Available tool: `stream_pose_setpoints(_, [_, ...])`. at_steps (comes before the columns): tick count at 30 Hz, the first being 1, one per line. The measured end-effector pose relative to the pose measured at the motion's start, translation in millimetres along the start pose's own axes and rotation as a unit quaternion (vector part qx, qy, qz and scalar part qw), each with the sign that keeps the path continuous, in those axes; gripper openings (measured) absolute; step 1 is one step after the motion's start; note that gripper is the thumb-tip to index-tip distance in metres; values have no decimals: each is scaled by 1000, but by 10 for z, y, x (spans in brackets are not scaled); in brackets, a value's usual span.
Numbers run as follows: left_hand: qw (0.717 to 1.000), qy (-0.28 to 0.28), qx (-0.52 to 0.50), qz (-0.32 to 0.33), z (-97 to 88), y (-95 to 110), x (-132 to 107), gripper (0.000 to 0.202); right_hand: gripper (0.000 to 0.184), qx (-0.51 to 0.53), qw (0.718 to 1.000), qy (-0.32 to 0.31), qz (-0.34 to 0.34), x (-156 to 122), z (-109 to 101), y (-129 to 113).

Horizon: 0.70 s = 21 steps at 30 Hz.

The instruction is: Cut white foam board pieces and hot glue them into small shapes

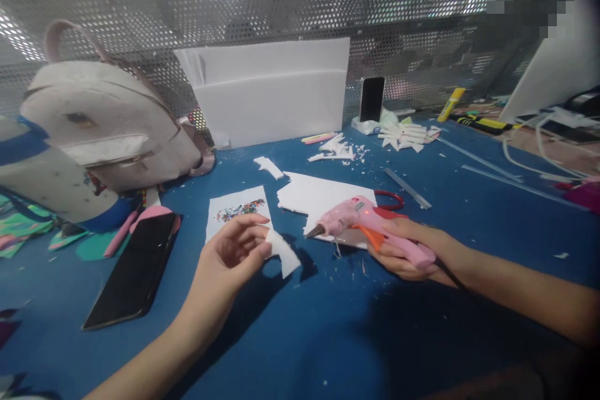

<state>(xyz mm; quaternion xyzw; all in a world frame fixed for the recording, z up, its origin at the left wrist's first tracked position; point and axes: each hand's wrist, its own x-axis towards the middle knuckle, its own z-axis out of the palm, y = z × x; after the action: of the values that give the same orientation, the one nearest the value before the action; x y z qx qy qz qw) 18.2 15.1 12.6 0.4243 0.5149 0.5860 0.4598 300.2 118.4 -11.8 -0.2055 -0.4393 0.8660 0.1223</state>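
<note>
My left hand (232, 256) pinches a small white foam piece (285, 254) between thumb and fingertips, just above the blue table. My right hand (412, 251) is wrapped round a pink hot glue gun (363, 220) with an orange trigger; its nozzle points left toward the foam piece, a short gap away. Behind the gun lies a ragged white foam sheet (323, 197). A white card with coloured glitter bits (238, 210) lies just beyond my left hand.
A black phone (135, 272) lies at the left, near a pale backpack (107, 125). A white board (272, 90) leans on the mesh wall. Another phone (372, 99) stands upright, with foam scraps (407, 135), a glue stick rod (407, 187) and red scissors (391, 200) nearby.
</note>
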Motion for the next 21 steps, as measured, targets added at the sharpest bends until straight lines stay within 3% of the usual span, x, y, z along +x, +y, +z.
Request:
stream_pose_setpoints(7, [998,-53,-4,-31,60,3,-58,34,53,-38,999,-18,33,54,-33,80])
stream_pose_setpoints(21, [996,-73,-28,-47,74,17,-81,38,49,-91,996,12,-19,44,34,137])
